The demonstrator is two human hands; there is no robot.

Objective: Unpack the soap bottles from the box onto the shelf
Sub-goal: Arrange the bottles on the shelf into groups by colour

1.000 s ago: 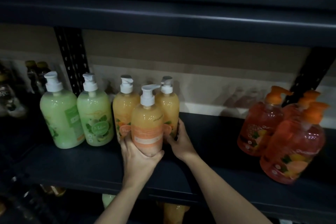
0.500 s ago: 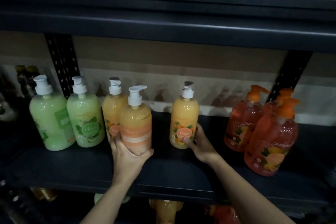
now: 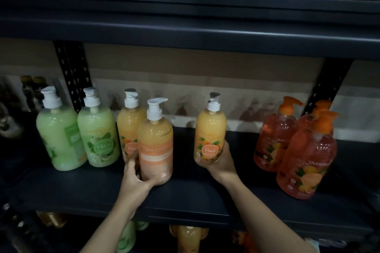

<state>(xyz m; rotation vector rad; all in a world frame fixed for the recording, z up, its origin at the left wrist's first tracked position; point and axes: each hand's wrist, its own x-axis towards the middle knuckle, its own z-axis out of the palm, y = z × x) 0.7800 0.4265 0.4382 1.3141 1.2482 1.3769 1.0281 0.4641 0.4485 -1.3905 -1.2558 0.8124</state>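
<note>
Black shelf [image 3: 185, 197] holds all the soap, tightly spaced. My left grip [image 3: 135, 178] clasps the front peach bottle [image 3: 155, 146] low down, just before the rear peach bottle [image 3: 128, 127]; a careless shove, I judge, could topple it. My right grip [image 3: 223, 162] clasps the right peach bottle [image 3: 209, 135]. Count: three peach, three red-orange bottles [image 3: 308, 156], two green bottles [image 3: 59, 137], two grips.

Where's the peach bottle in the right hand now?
Head view: the peach bottle is midway along the shelf, gripped by the right hand, with a gap to the rear-label bottle on its left and the orange-red bottles on its right.
</note>
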